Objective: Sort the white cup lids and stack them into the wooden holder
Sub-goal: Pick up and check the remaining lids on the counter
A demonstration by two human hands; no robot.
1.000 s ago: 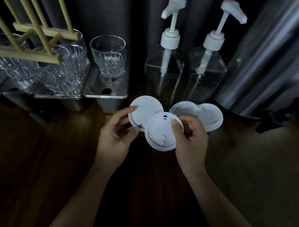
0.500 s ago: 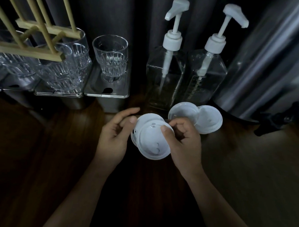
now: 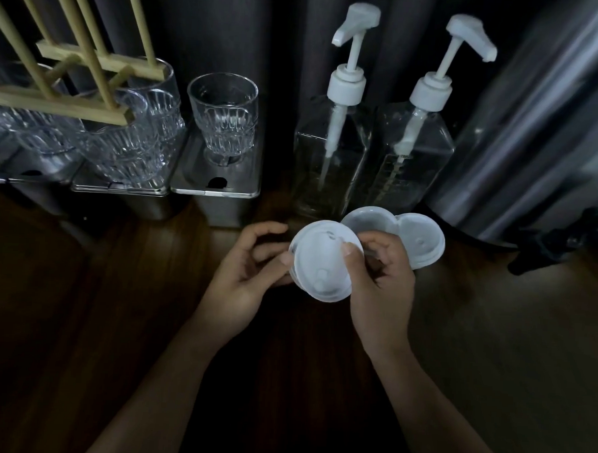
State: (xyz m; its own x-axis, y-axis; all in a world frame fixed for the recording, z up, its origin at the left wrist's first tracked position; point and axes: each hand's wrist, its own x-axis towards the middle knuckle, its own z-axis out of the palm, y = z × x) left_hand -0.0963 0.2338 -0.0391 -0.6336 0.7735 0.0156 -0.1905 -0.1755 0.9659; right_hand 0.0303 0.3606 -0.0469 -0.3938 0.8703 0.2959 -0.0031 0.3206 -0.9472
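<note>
Pinching nested lids (image 3: 323, 265) at the rims with left hand (image 3: 247, 268) and right hand (image 3: 380, 288), probably aligning them for the holder (image 3: 73, 108).

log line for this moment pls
left hand pinches held lids | right hand grips them | loose lids on table | holder untouched

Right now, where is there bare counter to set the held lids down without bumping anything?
Bare counter lies left of the left hand, in front of the metal trays, and right of the right hand, before the black tap. Crowded: the back strip, with glasses, pump bottles and two loose lids.
</note>
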